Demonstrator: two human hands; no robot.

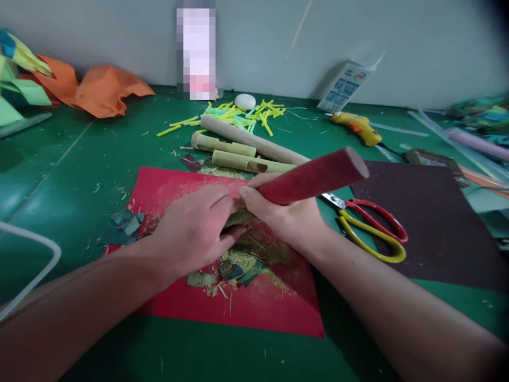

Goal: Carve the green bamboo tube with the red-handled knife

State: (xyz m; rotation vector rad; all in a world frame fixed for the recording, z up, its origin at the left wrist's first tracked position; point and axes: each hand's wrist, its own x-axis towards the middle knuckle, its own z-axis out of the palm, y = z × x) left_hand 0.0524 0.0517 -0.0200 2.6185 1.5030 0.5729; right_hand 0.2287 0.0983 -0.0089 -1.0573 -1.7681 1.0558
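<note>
My right hand (294,220) is wrapped around a thick red wooden handle (314,178), whose blunt end points up and to the right. The tool's working end is hidden by my fingers. Close beside it, my left hand (199,225) is closed around an olive-green piece of bamboo (240,216), only partly visible. Both hands are over a red sheet (274,318). Below them lie shavings and dark green scraps (230,269). Just beyond the sheet rest two cut bamboo tubes; the nearer tube (234,160) has a notch, and behind them is a grey-brown wooden rod (254,140).
Scissors (374,231) with red and yellow handles lie right of my right hand, partly on a dark brown sheet (429,212). Yellow and mint strips (226,114), a white oval object (245,102) and a yellow glue gun (358,127) are farther back. Orange paper (103,90) lies back left.
</note>
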